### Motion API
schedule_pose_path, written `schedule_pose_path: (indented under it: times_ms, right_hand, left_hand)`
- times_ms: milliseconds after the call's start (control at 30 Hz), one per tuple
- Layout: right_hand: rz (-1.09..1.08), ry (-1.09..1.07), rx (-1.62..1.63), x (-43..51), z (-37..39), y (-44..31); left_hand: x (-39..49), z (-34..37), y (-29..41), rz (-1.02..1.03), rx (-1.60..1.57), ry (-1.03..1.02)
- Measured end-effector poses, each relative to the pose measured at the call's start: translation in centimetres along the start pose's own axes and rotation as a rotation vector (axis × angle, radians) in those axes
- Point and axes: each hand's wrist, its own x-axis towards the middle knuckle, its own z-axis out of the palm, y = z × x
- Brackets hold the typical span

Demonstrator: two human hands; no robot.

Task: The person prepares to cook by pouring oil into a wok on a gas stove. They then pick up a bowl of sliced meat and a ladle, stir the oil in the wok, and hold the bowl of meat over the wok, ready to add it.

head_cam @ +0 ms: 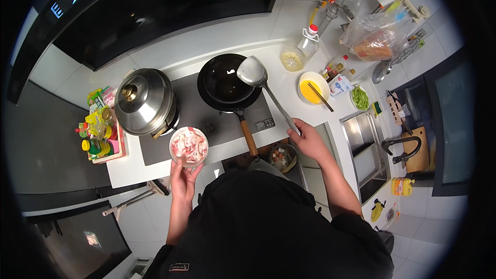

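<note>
My left hand [184, 184] grips a white bowl [171, 154] by its near side. Slices of raw meat [190, 144], pink with white fat, fill the bowl, which is over the front edge of the cooktop. In my right hand [307, 139] is the handle of a metal wok spatula [252, 71]. The spatula's broad blade hangs at the right rim of a black wok [224, 81], partly hiding it; contact cannot be told. Dark and shiny inside, the wok stands on the black cooktop [186, 99], its wooden handle [248, 137] pointing towards me.
Left of the wok stands a lidded steel pot [145, 102], beside a basket of condiment bottles [123, 145]. To the right are an oil jug [300, 52], beaten egg in a bowl [325, 81] with chopsticks [321, 97], sliced green vegetables [360, 98] and a sink [358, 130]. A drawer [304, 174] stands open below.
</note>
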Motion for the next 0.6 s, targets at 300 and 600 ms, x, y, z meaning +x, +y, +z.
schedule_pose_path:
  times_ms: [300,600]
  right_hand:
    - [-0.121,0.168,-0.526,3.3,0.4,-3.5]
    - [-0.266,0.111,-0.782,8.3,0.8,-3.0]
  left_hand:
    - [-1.2,0.2,0.1,0.027,0.007,0.006]
    - [-1.4,0.1,0.0,0.047,-0.006,0.013]
